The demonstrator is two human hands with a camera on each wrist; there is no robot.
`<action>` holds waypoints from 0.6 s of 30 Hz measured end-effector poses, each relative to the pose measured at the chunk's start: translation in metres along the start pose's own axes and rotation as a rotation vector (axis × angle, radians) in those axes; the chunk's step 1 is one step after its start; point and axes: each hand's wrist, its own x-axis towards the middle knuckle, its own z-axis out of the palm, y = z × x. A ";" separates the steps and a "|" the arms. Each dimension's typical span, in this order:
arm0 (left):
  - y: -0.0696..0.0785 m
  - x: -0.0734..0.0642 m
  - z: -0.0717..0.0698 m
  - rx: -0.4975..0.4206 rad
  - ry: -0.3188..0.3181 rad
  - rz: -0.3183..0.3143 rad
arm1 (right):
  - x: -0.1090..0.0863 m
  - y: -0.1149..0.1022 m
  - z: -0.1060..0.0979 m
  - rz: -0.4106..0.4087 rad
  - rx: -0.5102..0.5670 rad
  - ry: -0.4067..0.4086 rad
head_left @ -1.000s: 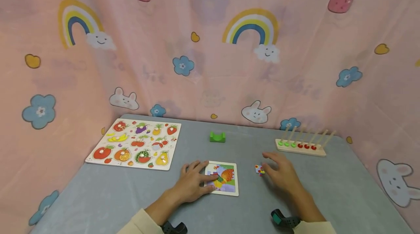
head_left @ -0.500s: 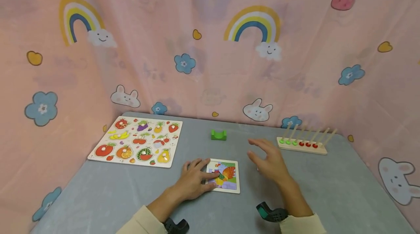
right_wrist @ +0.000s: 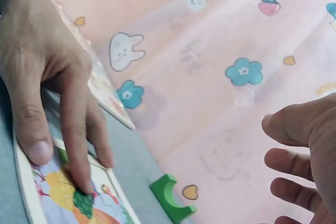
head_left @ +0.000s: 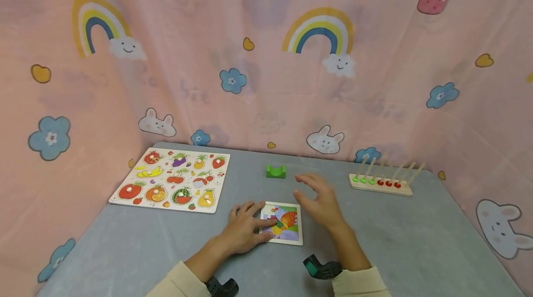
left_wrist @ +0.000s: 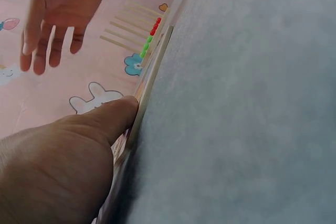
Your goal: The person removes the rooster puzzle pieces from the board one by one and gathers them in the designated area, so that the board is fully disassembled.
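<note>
A small square picture puzzle (head_left: 294,238) in a pale wooden frame lies on the table, showing an orange and yellow hen. My left hand (head_left: 243,232) rests over its left side, fingers spread. In the right wrist view, one left fingertip (right_wrist: 84,182) touches the green patch in the picture. The left wrist view shows the thumb (left_wrist: 118,116) lying along the frame's edge. Just right of the puzzle, my right hand (head_left: 322,204) hovers above the table. Its fingers are apart and slightly bent, and the left wrist view shows the palm holding nothing.
A large fruit puzzle board (head_left: 166,207) lies at the back left. A green notched block (head_left: 276,171) stands behind the small puzzle. At the back right is a wooden base with pegs (head_left: 381,187) and green and red beads. A pink printed curtain (head_left: 266,102) hangs behind the grey table.
My right hand has moved left and upward, from beside a small puzzle piece toward the picture puzzle. That piece is now out of sight. The left hand keeps its place.
</note>
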 end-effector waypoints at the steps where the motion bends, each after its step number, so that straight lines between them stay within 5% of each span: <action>1: 0.000 0.000 0.000 0.000 -0.001 0.000 | -0.001 0.000 0.003 0.002 0.010 0.000; 9: 0.000 0.000 0.001 -0.006 -0.005 -0.003 | -0.012 0.016 0.026 0.074 0.026 -0.045; 18: -0.001 0.000 0.001 -0.005 -0.002 0.001 | -0.027 0.031 0.042 0.274 0.026 -0.169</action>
